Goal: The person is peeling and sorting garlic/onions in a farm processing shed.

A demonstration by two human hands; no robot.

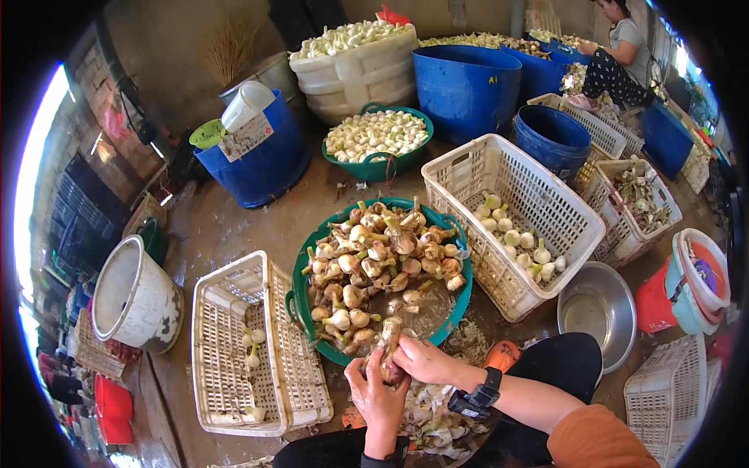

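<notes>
Both hands hold one unpeeled garlic bulb (391, 373) over the near rim of a round green basin (466, 292). My left hand (377, 403) grips the bulb from the left and below; my right hand (427, 360) has its fingers on the bulb's upper right side and stalk. The basin carries a heap of brownish, unpeeled garlic bulbs (374, 251). Below the hands, papery garlic skins (439, 415) lie between the person's legs. Right of the basin, a white plastic crate (515, 146) holds cleaned white bulbs (526, 241). Another white crate (263, 351) on the left has a few.
A steel bowl (597, 316) and a red bucket (652, 298) stand right. Behind are a green tub of white garlic (377, 137), blue tubs (468, 88) and a heaped white container (357, 76). A white bucket (137, 292) stands left. Another person (623, 52) sits at the back right.
</notes>
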